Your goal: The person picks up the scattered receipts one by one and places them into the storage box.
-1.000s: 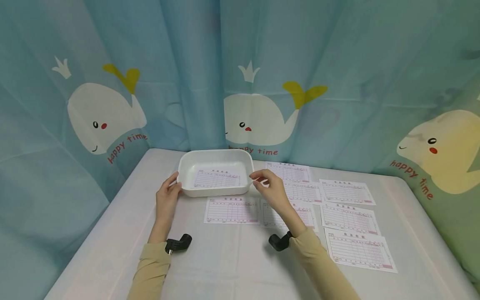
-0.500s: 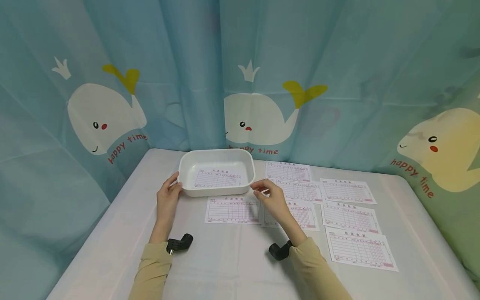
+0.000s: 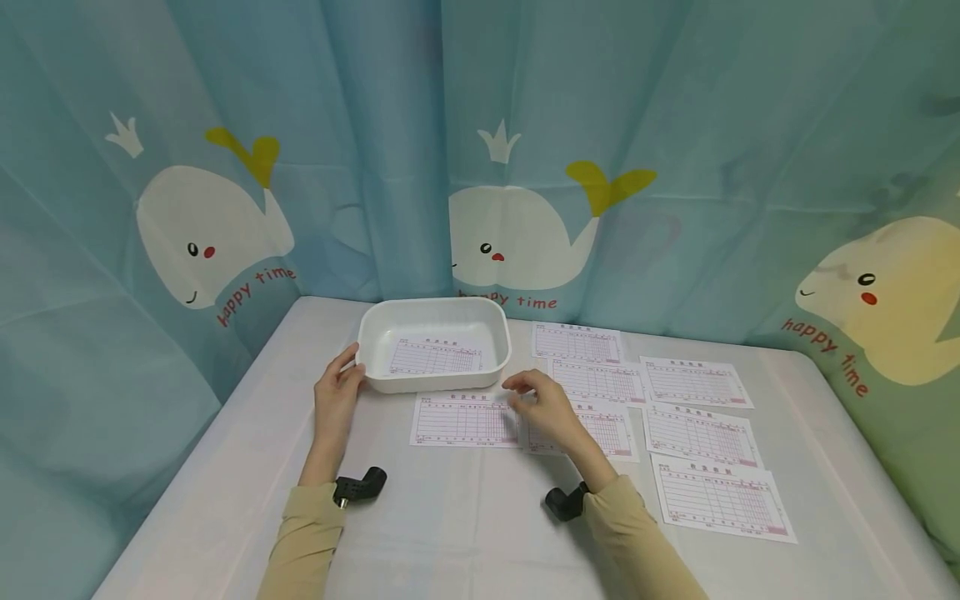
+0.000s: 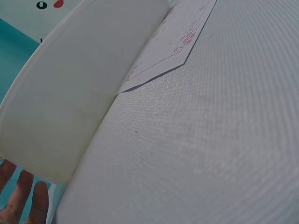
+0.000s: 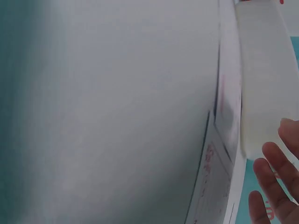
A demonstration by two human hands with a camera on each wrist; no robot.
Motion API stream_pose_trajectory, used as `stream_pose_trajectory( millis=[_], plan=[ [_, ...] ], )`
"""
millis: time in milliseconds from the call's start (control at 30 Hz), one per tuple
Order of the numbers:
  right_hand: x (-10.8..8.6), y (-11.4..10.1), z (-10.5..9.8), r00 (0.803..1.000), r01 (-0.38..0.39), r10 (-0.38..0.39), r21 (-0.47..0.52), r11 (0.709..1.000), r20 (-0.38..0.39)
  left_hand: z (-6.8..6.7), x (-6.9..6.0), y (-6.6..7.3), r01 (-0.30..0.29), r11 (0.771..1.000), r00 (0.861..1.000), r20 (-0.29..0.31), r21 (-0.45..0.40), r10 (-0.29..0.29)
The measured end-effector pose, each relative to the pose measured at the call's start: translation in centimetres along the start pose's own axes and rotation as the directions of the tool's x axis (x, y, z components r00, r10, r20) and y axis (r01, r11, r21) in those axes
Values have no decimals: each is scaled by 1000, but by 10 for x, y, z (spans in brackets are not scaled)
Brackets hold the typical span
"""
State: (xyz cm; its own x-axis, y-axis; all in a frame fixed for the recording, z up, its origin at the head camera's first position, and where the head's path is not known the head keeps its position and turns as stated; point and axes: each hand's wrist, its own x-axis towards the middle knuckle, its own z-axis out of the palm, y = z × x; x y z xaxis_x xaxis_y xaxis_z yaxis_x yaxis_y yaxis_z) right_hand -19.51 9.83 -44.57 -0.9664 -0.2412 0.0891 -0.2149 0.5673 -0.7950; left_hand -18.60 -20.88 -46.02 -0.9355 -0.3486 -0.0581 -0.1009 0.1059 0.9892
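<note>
A white plastic tray (image 3: 435, 383) stands at the back of the table, with one printed receipt slip (image 3: 437, 357) lying inside. My left hand (image 3: 335, 398) touches the tray's left end; in the left wrist view its fingers (image 4: 21, 193) look fairly straight beside the tray wall (image 4: 79, 93). My right hand (image 3: 546, 407) hovers off the tray's front right corner, fingers loosely bent, holding nothing. Below it lies a slip (image 3: 611, 429), partly covered by the hand, next to another slip (image 3: 465, 421) in front of the tray. In the right wrist view the fingers (image 5: 275, 182) are spread apart.
Several more slips lie to the right, among them a back one (image 3: 576, 343), a middle one (image 3: 701, 437) and a front one (image 3: 723, 500). A white cloth covers the table (image 3: 450, 517). Behind hangs a blue curtain (image 3: 397, 167) with whale prints.
My right hand has come away from the tray's right front corner, moving slightly toward me, and its fingers have loosened. The left hand and the tray have hardly moved.
</note>
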Motion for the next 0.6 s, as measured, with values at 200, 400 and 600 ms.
stream_pose_trajectory(
  millis=[200, 400, 600],
  plan=[
    [3, 4, 2, 999, 42, -40, -139, 989, 19, -1, 0, 1, 0, 1000, 1000, 9, -10, 0],
    [4, 3, 3, 995, 100, -88, -282, 954, 54, -1, 1, 0, -2, 1000, 1000, 5, -4, 2],
    [8, 4, 5, 994, 95, -69, -348, 933, 86, 0, 4, -4, 3, 1000, 1000, -6, -13, -3]
  ],
)
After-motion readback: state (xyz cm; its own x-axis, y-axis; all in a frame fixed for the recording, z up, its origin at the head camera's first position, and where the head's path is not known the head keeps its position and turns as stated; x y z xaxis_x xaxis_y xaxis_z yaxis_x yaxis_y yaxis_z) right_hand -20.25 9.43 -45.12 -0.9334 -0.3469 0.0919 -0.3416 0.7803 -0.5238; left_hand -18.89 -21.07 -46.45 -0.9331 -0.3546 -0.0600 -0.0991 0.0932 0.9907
